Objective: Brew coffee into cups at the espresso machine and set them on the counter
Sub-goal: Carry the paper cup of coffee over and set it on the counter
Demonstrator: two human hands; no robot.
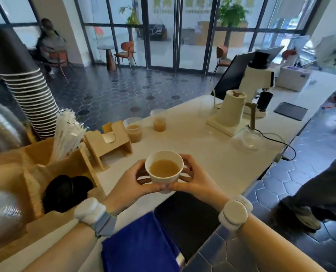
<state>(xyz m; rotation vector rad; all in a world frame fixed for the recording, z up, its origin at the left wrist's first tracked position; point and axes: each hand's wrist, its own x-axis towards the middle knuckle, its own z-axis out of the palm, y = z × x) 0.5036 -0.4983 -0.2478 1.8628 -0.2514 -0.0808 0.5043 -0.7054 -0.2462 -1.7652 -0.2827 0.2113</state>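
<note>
Both the left hand (132,181) and right hand (190,178) wrap around a white paper cup (164,169) of coffee, carried above the counter's (212,154) near edge. Setting-down seems underway; next, lower it level beside the two plastic cups (134,130).

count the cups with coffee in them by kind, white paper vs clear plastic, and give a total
White paper cup with coffee: 1, the white cup gripped by both the left hand and the right hand.
Clear plastic cups with coffee: 2, one clear cup beside the wooden holder, another clear cup further along the counter.
Total: 3
</note>
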